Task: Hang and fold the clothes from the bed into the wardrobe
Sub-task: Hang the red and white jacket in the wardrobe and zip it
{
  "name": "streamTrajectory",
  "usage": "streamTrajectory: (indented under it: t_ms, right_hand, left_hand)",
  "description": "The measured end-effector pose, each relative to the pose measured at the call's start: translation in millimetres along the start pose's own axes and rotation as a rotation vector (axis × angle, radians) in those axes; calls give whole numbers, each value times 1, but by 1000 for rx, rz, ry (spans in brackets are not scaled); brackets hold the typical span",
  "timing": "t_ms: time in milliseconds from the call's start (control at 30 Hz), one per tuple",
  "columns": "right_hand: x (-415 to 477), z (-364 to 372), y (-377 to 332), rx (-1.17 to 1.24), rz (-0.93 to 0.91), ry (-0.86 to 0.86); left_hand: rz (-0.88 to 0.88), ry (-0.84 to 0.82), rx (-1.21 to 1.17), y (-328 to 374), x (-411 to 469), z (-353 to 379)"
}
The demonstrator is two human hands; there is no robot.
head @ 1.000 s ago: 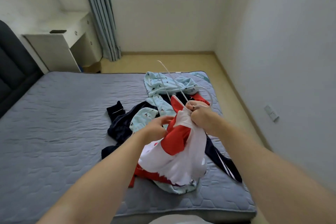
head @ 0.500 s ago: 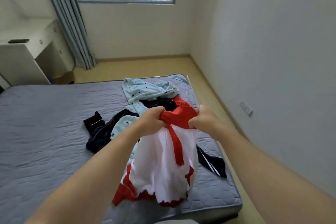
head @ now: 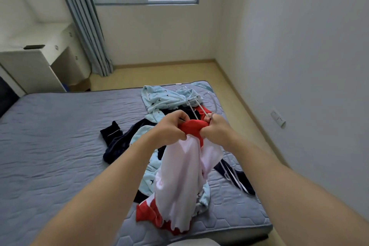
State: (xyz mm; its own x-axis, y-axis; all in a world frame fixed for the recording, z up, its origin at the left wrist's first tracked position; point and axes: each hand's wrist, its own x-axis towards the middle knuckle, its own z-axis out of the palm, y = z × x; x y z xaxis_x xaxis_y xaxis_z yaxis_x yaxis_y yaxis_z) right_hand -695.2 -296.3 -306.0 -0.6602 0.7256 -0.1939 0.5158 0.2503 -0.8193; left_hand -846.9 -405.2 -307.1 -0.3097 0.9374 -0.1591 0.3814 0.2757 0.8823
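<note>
Left hand (head: 171, 128) and right hand (head: 216, 131) grip the red top edge of a red-and-white garment (head: 179, 175) hanging over the grey bed (head: 50, 146). A white hanger (head: 202, 108) projects beyond the right hand, above a light-blue garment (head: 161, 99).

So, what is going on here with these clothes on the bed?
A person holds up a red and white garment by its red top edge, left hand and right hand gripping it side by side. A white hanger pokes out of the right hand's grip, apparently going into the garment. A light blue garment and a dark navy garment lie piled on the bed.
</note>
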Motion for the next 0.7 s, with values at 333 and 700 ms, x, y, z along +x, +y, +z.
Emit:
streamTrajectory:
  t_ms: [333,700]
  right_hand:
    - [11,-15,-33,64,-133,358]
    - [-1,-41,6,-78,8,549]
  left_hand:
    - [-259,-86,555,-106,-16,30]
    - [-605,267,336,-138,-23,10]
